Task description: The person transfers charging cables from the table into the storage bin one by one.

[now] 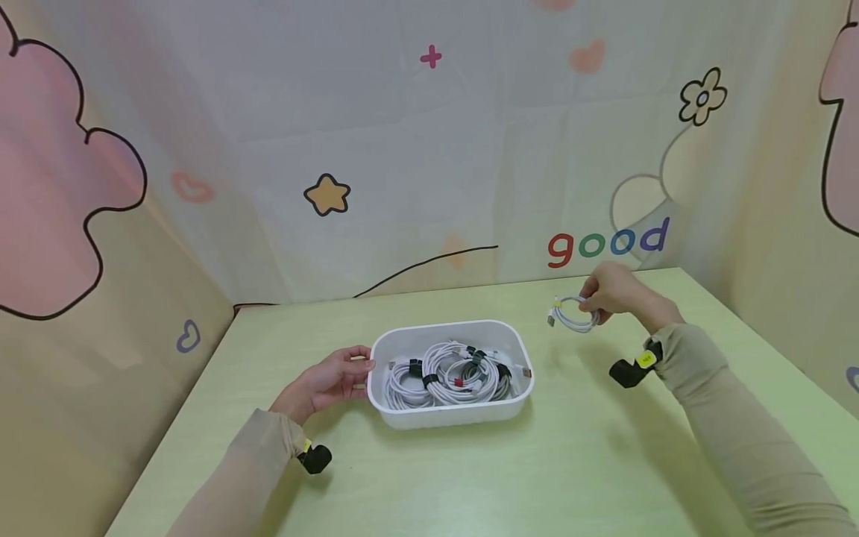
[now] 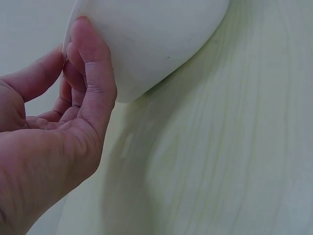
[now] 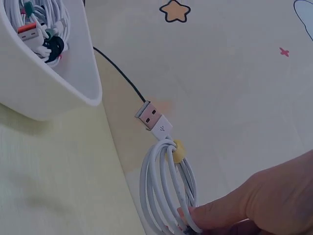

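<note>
A white plastic bin stands on the table, holding several coiled white cables fastened with dark ties. My left hand pinches the bin's left rim between thumb and fingers; in the left wrist view the fingers lie along its outer wall. Off to the bin's right, my right hand holds a coiled white USB cable above the table. In the right wrist view this USB cable shows a yellow tie near its USB plug, with the thumb pressed on the coil's lower end.
The pale green table runs back to a printed cloth backdrop, with similar cloth at both sides. Each wrist carries a small black camera, such as the right one. A USB plug shows inside the bin near its rim.
</note>
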`<state>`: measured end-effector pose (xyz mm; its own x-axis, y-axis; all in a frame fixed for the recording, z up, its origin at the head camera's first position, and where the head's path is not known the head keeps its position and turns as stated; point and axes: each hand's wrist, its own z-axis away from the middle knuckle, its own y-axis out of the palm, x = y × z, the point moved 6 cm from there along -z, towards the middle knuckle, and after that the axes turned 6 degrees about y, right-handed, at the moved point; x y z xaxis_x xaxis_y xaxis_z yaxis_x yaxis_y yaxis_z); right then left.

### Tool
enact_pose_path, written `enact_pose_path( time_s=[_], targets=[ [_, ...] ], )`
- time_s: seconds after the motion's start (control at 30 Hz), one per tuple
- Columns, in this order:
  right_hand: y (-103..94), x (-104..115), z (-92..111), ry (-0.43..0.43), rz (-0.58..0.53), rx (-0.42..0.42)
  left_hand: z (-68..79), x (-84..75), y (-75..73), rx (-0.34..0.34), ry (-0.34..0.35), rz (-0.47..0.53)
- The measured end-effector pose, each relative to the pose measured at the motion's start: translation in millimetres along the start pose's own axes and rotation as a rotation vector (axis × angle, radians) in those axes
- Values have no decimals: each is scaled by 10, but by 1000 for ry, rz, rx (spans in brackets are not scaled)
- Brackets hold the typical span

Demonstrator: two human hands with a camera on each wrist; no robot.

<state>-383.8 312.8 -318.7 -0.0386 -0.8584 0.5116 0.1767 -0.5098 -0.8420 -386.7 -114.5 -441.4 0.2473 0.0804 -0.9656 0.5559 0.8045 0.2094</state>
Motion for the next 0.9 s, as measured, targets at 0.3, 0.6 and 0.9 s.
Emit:
enact_pose_path(
  time_s=[0.3,0.6,0.9],
  targets=[
    [132,390,-31,-63,41,0,1,-14,30,3,8,8],
    [298,751,-45,-132,55,16,-4,-12,19,-17,9,5],
    [673,1120,-7,-229,-21,151,5,15,20,-24,-2,-20]
  ],
)
